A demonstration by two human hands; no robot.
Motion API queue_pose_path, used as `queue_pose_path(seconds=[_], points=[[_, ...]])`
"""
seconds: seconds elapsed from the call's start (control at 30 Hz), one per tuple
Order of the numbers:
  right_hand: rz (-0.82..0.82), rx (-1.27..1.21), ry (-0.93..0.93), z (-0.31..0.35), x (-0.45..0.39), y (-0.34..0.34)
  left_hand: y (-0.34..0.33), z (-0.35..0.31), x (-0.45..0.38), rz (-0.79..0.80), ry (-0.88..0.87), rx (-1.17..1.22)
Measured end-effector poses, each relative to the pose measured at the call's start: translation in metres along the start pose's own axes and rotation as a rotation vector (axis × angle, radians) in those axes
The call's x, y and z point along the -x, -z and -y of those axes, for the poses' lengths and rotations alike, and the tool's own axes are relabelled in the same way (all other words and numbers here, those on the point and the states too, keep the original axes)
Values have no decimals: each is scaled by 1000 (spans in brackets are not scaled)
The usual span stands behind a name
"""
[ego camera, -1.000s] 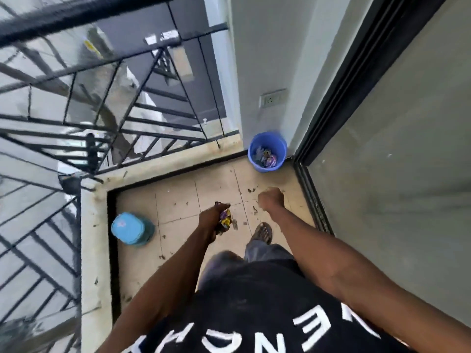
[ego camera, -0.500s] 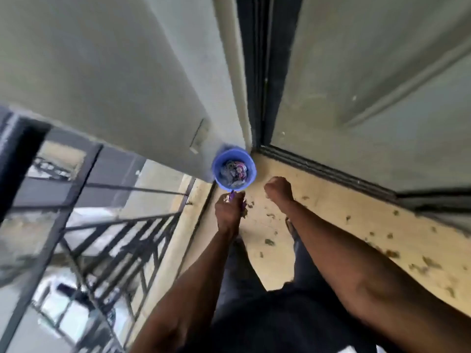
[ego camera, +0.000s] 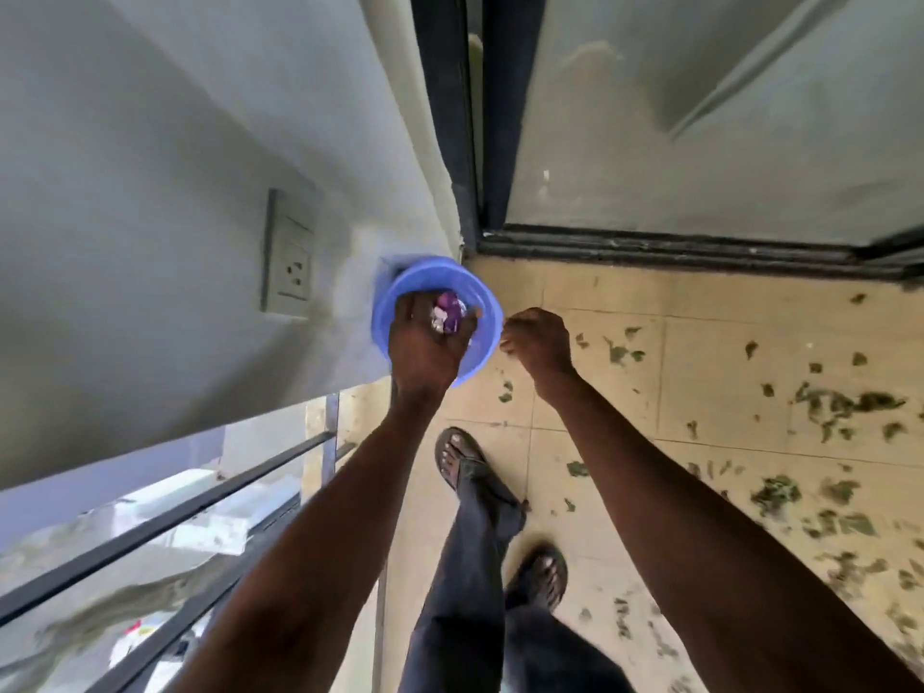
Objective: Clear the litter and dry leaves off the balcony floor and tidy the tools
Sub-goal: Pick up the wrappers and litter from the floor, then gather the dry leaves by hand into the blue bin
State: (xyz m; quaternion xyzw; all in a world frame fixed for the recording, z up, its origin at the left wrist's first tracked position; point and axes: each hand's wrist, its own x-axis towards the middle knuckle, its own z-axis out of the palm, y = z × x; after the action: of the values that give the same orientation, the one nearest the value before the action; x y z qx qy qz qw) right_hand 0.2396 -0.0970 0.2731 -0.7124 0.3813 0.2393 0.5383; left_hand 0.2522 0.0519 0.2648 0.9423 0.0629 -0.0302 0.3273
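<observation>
Spreading from six o'clock up to the door track at one o'clock, the balcony floor [ego camera: 600,302] is pale beige tile with thin grout lines. Dry leaves [ego camera: 845,407] lie scattered over it toward three and four o'clock, as dull green-brown crumbs and curled scraps, thickest near the right edge. A grey wall [ego camera: 175,142] fills ten o'clock and carries a socket plate [ego camera: 289,265]. At its foot, in the corner just above centre, stands a blue plastic bucket [ego camera: 487,312], round and translucent at the rim. The left hand [ego camera: 425,342] reaches over the bucket's mouth, its fingers curled round a bunch of litter [ego camera: 446,313]: crumpled purple and white wrappers. The right hand [ego camera: 537,337] hangs just right of the bucket with fingers curled in; whether it holds anything I cannot tell. Two sandalled feet [ego camera: 457,460] stand on the tile toward six o'clock.
</observation>
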Motion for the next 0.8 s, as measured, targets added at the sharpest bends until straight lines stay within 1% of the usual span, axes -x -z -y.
queue_pose_path(seconds=[0.03,0.07,0.1,0.17,0.23,0.3,0.37,0.43,0.47,0.5,0.53,0.6,0.7,0.8], points=[[-30,-42,-19,-14,-14,-7,-19,21,-9,83,7,-95],[-52,-90,-31,-31,-28,-14,-40,42,-15,156,50,-188],[-66,-141,-35,-49,-41,-19,-62,61,-21,169,118,-222],[-90,-236,-58,-82,-54,-25,-84,87,-21,138,237,-116],[-105,-301,-82,-108,-52,-24,-90,99,-14,57,287,59],[-122,-333,-108,-135,-35,-19,-86,96,8,3,331,230],[-136,-375,-138,-162,-13,-13,-79,93,43,17,357,293],[-135,-338,-167,-185,16,-4,-72,87,85,104,388,332],[-144,-307,-189,-198,32,2,-70,81,107,167,448,386],[-146,-315,-202,-204,40,4,-70,77,118,226,543,472],[-180,-381,-211,-223,57,11,-72,69,143,309,614,544],[-237,-429,-203,-247,74,19,-75,61,169,411,684,621],[-312,-466,-199,-301,110,30,-83,54,226,605,705,671],[-383,-448,-208,-378,128,32,-107,73,285,731,646,549]])
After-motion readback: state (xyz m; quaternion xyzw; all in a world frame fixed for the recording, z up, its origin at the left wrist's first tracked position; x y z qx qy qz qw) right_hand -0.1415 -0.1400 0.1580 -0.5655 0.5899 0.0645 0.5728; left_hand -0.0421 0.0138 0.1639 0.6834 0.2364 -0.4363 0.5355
